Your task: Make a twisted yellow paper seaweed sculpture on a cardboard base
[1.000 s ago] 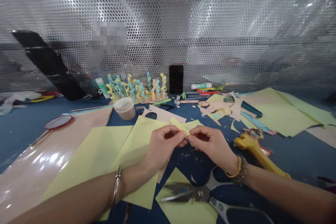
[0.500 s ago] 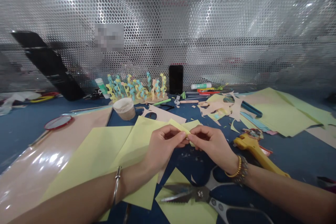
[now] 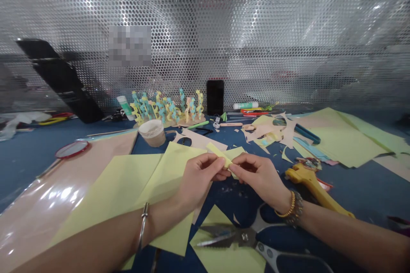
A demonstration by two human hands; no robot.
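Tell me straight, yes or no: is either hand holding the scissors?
No, the left hand and right hand pinch a yellow paper strip; the scissors lie below on paper.

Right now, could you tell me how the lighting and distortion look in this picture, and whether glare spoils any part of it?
In the head view, bright glare streaks the perforated metal screen, white reflections shine on the glossy pink sheet, the wide lens bends the outer edges, and a pixelated patch obscures part of the screen.

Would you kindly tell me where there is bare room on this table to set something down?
Bare blue tabletop shows between the yellow plastic cutter and pale green sheets, and left of the red-rimmed mirror; paper scraps crowd the middle.
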